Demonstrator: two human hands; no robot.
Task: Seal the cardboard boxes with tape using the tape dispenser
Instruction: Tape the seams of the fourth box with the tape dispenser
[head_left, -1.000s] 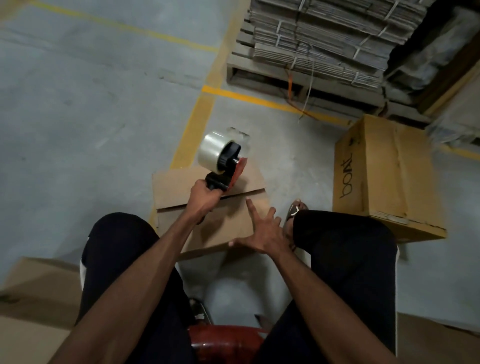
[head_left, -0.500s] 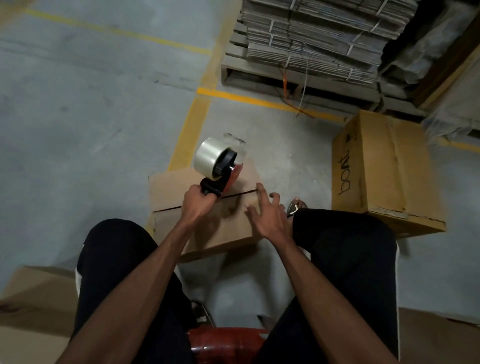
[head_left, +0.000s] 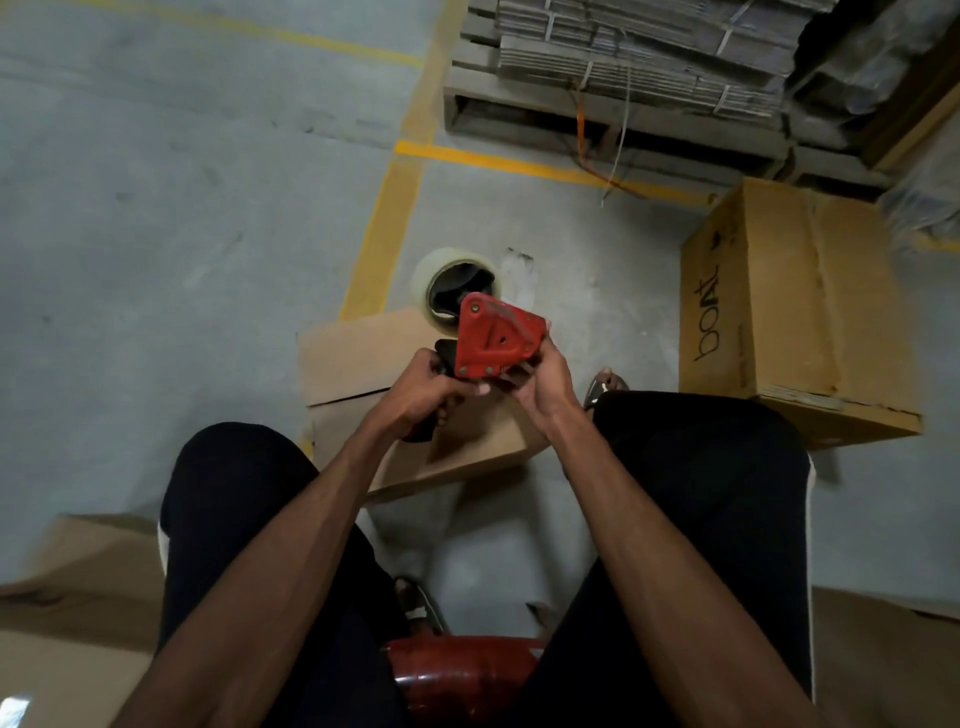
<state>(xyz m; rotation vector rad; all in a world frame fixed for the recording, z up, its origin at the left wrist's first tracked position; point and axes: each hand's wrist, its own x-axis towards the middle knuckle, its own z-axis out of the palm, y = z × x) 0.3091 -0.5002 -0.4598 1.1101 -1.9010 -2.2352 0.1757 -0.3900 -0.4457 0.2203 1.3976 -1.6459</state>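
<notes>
A red tape dispenser (head_left: 496, 338) with a clear tape roll (head_left: 452, 283) is held up in front of me, above a small brown cardboard box (head_left: 358, 358) on the floor between my knees. My left hand (head_left: 423, 392) grips the dispenser's black handle. My right hand (head_left: 543, 379) holds the red body at its lower right edge, fingers curled under it. The box's flaps lie closed, with a seam running across its top.
A larger cardboard box (head_left: 800, 312) printed "boat" stands to the right. A wooden pallet (head_left: 582, 119) stacked with flat cardboard is at the back. More cardboard (head_left: 67, 613) lies at the lower left and lower right. I sit on a red stool (head_left: 462, 675). Yellow lines mark the concrete floor.
My right hand left the box top and took hold of the dispenser's red body. The dispenser turned so its red side faces me.
</notes>
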